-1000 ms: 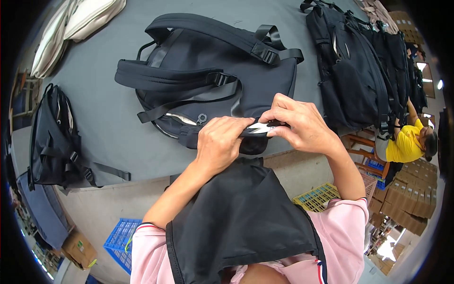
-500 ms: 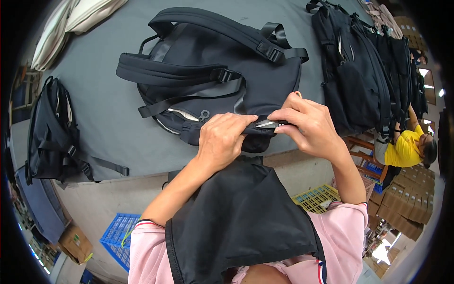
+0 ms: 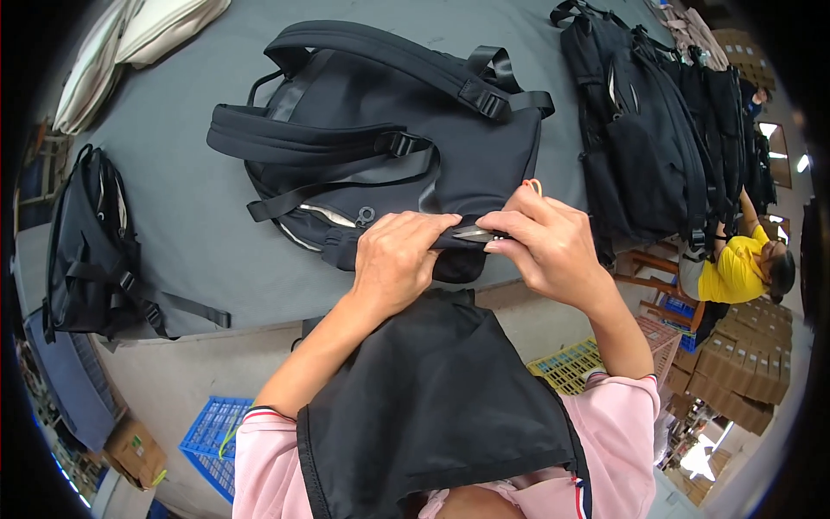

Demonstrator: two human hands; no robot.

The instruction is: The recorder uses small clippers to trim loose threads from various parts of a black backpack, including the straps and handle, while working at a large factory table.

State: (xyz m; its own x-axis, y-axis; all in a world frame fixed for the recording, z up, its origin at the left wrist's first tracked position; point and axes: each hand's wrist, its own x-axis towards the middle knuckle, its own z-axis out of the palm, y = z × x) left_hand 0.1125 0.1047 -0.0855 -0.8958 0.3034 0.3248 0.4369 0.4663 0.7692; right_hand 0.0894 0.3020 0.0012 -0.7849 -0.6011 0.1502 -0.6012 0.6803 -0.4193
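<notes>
A black backpack (image 3: 484,169) lies on the grey table with its padded shoulder straps facing up. My left hand (image 3: 394,258) is closed on the bag's near edge, pinching the dark fabric between thumb and fingers. Just right of it, my right hand (image 3: 546,246) grips a small pair of thread snips (image 3: 472,233). Their metal blades point left, toward my left thumb, and lie against the edge of the bag. An orange loop shows by the right hand's fingers. Whether a thread sits between the blades is too small to make out.
Another black backpack (image 3: 95,246) rests at the table's left, and a row of black backpacks (image 3: 635,138) at the right. Pale fabric pieces (image 3: 164,30) lie far left. Below are a blue crate (image 3: 212,441) and a yellow crate (image 3: 566,368). A person in yellow (image 3: 735,268) is at right.
The whole view has shifted a little. Both hands stay at the bag's near edge, with the snips still held in the right hand and the fabric pinched in the left.
</notes>
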